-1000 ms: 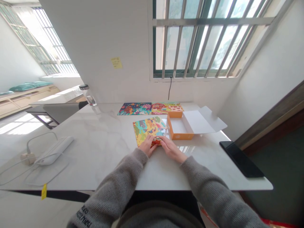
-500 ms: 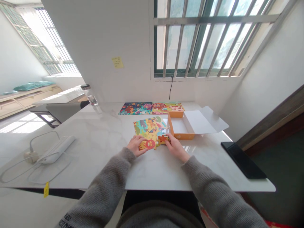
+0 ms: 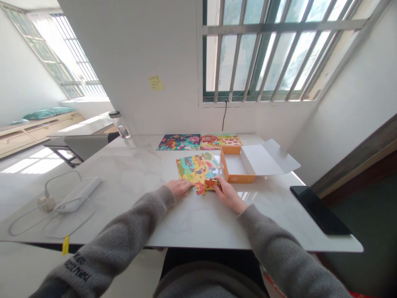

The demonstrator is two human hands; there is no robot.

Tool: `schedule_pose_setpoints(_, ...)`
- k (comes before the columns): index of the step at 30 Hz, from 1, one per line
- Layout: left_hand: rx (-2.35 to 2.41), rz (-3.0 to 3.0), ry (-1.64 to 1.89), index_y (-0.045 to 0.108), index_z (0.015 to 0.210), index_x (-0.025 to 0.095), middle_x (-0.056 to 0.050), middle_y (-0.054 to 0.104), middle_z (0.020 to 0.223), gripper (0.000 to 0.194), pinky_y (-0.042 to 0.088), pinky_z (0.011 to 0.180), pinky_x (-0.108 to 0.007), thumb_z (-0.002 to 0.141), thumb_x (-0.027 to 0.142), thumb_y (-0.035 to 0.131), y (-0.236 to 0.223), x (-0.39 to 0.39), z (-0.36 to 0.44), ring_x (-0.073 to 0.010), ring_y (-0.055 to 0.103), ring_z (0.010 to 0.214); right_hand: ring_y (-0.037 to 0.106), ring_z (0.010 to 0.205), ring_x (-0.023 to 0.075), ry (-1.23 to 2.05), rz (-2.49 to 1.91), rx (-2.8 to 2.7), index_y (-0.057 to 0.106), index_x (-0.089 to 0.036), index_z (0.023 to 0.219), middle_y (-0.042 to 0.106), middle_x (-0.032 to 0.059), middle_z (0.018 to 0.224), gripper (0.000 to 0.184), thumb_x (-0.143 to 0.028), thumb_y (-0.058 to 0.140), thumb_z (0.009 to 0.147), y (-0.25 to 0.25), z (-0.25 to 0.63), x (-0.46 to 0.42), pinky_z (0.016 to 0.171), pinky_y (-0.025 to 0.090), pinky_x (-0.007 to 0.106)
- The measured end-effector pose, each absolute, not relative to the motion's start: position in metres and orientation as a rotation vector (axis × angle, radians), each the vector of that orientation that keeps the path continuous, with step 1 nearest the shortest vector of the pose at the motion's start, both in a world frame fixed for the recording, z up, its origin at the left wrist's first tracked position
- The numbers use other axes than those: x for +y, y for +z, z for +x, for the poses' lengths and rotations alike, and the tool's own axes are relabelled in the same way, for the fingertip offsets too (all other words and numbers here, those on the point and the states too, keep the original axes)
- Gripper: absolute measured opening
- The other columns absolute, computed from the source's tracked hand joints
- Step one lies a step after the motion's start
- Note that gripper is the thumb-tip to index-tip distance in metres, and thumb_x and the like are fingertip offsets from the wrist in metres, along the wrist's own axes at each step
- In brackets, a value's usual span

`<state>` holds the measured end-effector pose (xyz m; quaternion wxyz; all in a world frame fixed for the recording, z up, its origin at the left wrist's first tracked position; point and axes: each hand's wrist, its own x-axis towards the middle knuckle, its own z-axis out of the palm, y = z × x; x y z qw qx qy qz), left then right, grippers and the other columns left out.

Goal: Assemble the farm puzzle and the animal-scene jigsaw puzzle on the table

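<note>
On the white marbled table lies a partly assembled jigsaw puzzle [image 3: 197,166], yellow and turquoise with animal pictures. My left hand [image 3: 180,188] rests over its near left corner, fingers stretched flat towards the right, hiding that part. A red and yellow section [image 3: 199,189] sticks out at the puzzle's near edge, just beyond those fingertips. My right hand [image 3: 228,195] pinches a small stack of puzzle pieces [image 3: 211,184] at the puzzle's near right side, the top piece orange-brown. How many are in the stack I cannot tell.
An open orange box [image 3: 238,179] with a white lid stands right of the puzzle. Behind lie a dark blue picture [image 3: 179,142] and a farm picture [image 3: 221,141]. A black tablet-like slab [image 3: 319,210] is at the right, a white power strip [image 3: 82,194] with cables and a bottle [image 3: 120,125] at left.
My hands were together at the near edge, then parted. My left hand set a red and yellow lion section down against the puzzle; my right hand keeps the stack of pieces.
</note>
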<state>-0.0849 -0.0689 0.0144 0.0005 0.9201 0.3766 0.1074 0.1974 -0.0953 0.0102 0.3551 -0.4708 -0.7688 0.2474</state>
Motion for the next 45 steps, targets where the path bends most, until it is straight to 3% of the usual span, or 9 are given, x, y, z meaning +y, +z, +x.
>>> schedule_pose_setpoints(4,1.113,2.760,0.671,0.071,0.104,0.023,-0.008,0.069,0.093,0.027,0.054,0.084,-0.033,0.094,0.026,0.046,0.005,-0.065,-0.095,-0.0212,0.063,0.090,0.066,0.101,0.0256,0.660,-1.195,-1.963,0.054,-0.020,0.127,0.069,0.0127,0.115,0.033,-0.028,0.047,0.096,0.008,0.197,-0.094,0.090,0.051,0.040)
schedule_pose_setpoints(9,1.249,2.523,1.079,0.061,0.134,0.023,-0.011,0.068,0.118,0.041,0.053,0.096,-0.039,0.100,0.028,0.039,0.005,-0.072,-0.075,-0.0238,0.063,0.107,0.067,0.097,0.0247,0.709,-1.174,-1.912,0.055,-0.018,0.128,0.070,0.0125,0.110,0.036,-0.032,0.048,0.096,0.006,0.192,-0.094,0.091,0.052,0.040)
schedule_pose_setpoints(14,1.242,2.655,1.030,0.046,0.149,0.025,-0.013,0.059,0.123,0.049,0.046,0.102,-0.046,0.101,0.029,0.040,0.010,-0.081,-0.022,-0.0279,0.054,0.114,0.067,0.098,0.0234,0.778,-1.082,-1.864,0.055,-0.018,0.125,0.069,0.0116,0.113,0.033,-0.031,0.046,0.096,0.008,0.187,-0.094,0.091,0.052,0.039)
schedule_pose_setpoints(19,1.254,2.703,0.879,0.033,0.156,0.028,-0.014,0.046,0.135,0.069,0.042,0.105,-0.053,0.093,0.046,0.056,-0.005,-0.081,-0.009,-0.0337,0.047,0.121,0.066,0.102,0.0242,0.796,-1.089,-1.877,0.056,-0.017,0.122,0.069,0.0124,0.115,0.031,-0.029,0.043,0.097,0.006,0.191,-0.091,0.094,0.051,0.040)
schedule_pose_setpoints(24,1.119,2.523,1.067,0.036,0.154,0.029,-0.012,0.048,0.129,0.058,0.044,0.107,-0.046,0.097,0.025,0.046,-0.010,-0.079,-0.020,-0.0274,0.049,0.119,0.066,0.103,0.0252,0.830,-1.096,-1.894,0.054,-0.018,0.126,0.067,0.0141,0.119,0.035,-0.035,0.042,0.098,0.002,0.192,-0.090,0.092,0.053,0.041)
schedule_pose_setpoints(28,1.118,2.183,1.240,0.037,0.151,0.024,-0.007,0.058,0.109,0.063,0.054,0.088,-0.036,0.091,0.021,0.053,-0.006,-0.077,-0.023,-0.0188,0.060,0.092,0.065,0.105,0.0249,0.783,-1.111,-1.883,0.055,-0.020,0.127,0.067,0.0125,0.119,0.035,-0.035,0.042,0.098,0.002,0.194,-0.089,0.093,0.052,0.040)
schedule_pose_setpoints(31,1.114,1.914,1.241,0.055,0.128,0.018,-0.001,0.061,0.084,0.041,0.055,0.073,-0.031,0.089,0.030,0.059,-0.005,-0.077,-0.024,-0.0138,0.061,0.070,0.065,0.104,0.0244,0.779,-1.127,-1.863,0.055,-0.020,0.126,0.068,0.0109,0.116,0.034,-0.035,0.043,0.098,0.003,0.195,-0.089,0.093,0.052,0.039)
schedule_pose_setpoints(34,1.029,1.699,1.209,0.058,0.100,0.017,0.000,0.064,0.072,0.027,0.055,0.068,-0.031,0.089,0.041,0.063,-0.006,-0.076,-0.024,-0.0147,0.066,0.065,0.065,0.101,0.0239,0.792,-1.134,-1.832,0.055,-0.021,0.124,0.068,0.0101,0.115,0.033,-0.033,0.042,0.097,0.004,0.195,-0.088,0.091,0.053,0.038)
schedule_pose_setpoints(45,1.001,1.740,1.270,0.066,0.094,0.016,-0.002,0.062,0.084,0.026,0.052,0.067,-0.028,0.078,0.036,0.070,-0.004,-0.071,-0.026,-0.0128,0.060,0.069,0.065,0.088,0.0224,0.825,-1.151,-1.764,0.056,-0.021,0.120,0.066,0.0041,0.088,0.031,-0.033,0.041,0.097,0.009,0.200,-0.088,0.081,0.053,0.036)
